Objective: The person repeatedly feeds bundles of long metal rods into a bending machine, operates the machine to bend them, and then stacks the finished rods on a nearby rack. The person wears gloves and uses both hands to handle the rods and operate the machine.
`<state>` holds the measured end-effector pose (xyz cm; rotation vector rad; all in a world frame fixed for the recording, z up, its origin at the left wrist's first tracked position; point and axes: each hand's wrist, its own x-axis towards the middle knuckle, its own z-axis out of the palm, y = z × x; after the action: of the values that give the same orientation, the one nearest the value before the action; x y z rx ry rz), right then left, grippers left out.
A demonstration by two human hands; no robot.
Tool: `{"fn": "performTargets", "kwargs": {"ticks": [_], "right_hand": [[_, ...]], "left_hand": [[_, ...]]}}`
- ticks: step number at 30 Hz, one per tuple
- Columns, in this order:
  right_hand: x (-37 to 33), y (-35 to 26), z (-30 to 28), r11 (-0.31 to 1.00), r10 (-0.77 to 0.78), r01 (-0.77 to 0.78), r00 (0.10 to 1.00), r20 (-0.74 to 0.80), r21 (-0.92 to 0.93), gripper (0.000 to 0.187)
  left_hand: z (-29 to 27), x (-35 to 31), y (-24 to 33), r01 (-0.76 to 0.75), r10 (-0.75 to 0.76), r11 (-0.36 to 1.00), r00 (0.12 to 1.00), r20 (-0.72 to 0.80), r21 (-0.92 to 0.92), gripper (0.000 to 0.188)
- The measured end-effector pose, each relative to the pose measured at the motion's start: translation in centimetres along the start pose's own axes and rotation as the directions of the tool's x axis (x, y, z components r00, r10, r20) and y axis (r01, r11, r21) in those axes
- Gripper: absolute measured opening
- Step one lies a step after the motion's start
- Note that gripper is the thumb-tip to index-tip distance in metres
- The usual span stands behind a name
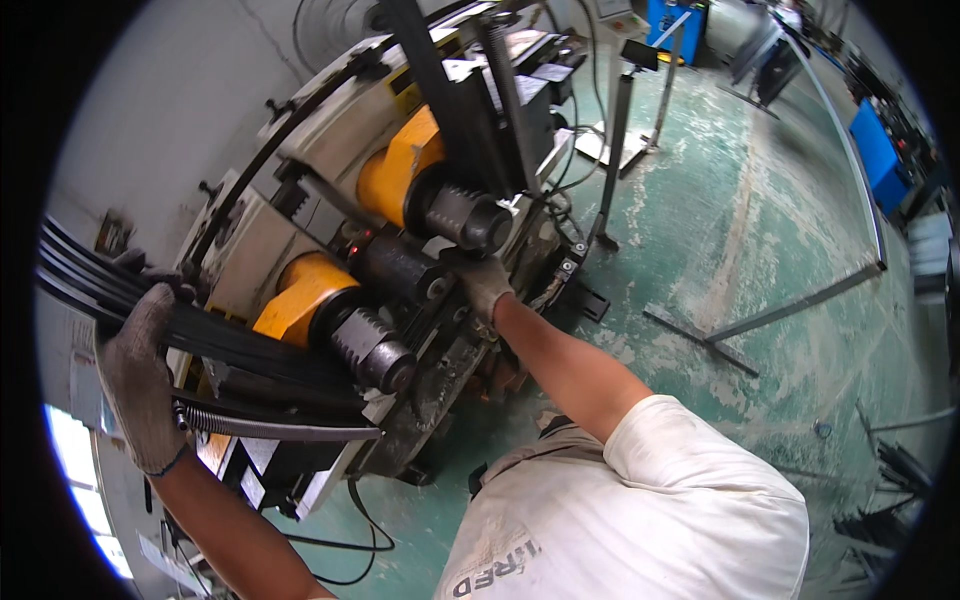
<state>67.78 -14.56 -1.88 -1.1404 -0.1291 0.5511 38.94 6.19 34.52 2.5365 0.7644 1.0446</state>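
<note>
Touching the long black bars (235, 338) at the left of the machine (255, 235), the gloved left hand (140, 375) is reaching upward; whether its fingers are gripping cannot be told. The bars are lying beside the nearer orange block (300, 295), stretching toward its ridged spindle (372, 350). The gloved right hand (482, 285) is reaching just beside a dark cylinder (400, 268), its fingers partly hiding, their state unclear.

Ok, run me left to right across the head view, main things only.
Left gloved hand → lower orange housing → right gloved hand → upright dark post → blue panel on the far right.
</note>
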Motion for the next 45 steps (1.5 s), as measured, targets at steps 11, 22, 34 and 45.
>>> {"fn": "performTargets", "kwargs": {"ticks": [11, 22, 34, 45], "right_hand": [[3.2, 3.9, -1.1, 0.992, -0.122, 0.125, 0.986, 0.116, -0.021, 0.027], [2.7, 3.5, -1.1, 0.993, -0.080, 0.065, 0.986, 0.146, 0.099, 0.029], [3.5, 4.5, -1.4, 0.993, -0.023, 0.016, 0.998, 0.061, 0.118, 0.033], [3.2, 4.5, -5.8, 0.964, 0.193, -0.231, 0.950, 0.246, 0.136, 0.042]], "left_hand": [[-2.0, -1.4, -2.2, -0.377, 0.321, 0.900, 0.913, 0.252, 0.219, 0.034], [-3.4, -1.2, -2.3, -0.540, 0.399, 0.728, 0.835, 0.380, 0.423, 0.037], [-4.8, -1.4, -2.7, -0.669, 0.475, 0.512, 0.743, 0.472, 0.538, 0.059], [-4.6, -7.1, 5.4, -0.520, 0.506, 0.689, 0.844, 0.178, 0.505, 0.025]]}}
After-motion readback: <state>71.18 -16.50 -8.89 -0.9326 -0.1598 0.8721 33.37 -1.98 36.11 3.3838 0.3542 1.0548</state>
